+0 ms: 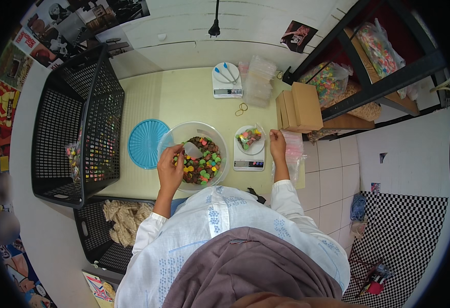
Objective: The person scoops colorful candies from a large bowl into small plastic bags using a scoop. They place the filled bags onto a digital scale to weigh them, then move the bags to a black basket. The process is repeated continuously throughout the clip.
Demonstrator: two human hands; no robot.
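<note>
My left hand [170,166] holds a small translucent scoop [192,150] over a round clear plastic tub [225,161] of brown, green, yellow and pink button-shaped candies [209,169]. To the right, a clear bag of the same candies [249,138] rests on the round plate of a white digital kitchen scale [249,163]. My right hand [277,144] is beside the scale, near the bag's upper edge, with its fingers curled; whether it holds anything is not visible. Flat clear plastic bags [294,148] lie under and beside my right wrist.
A blue lid [148,144] lies left of the tub. Black plastic crates [102,115] stand further left. A second scale [227,92], stacked clear bags [258,82] and rubber bands [241,109] are behind. Cardboard boxes [306,107] and a black-framed shelf [382,81] stand at right.
</note>
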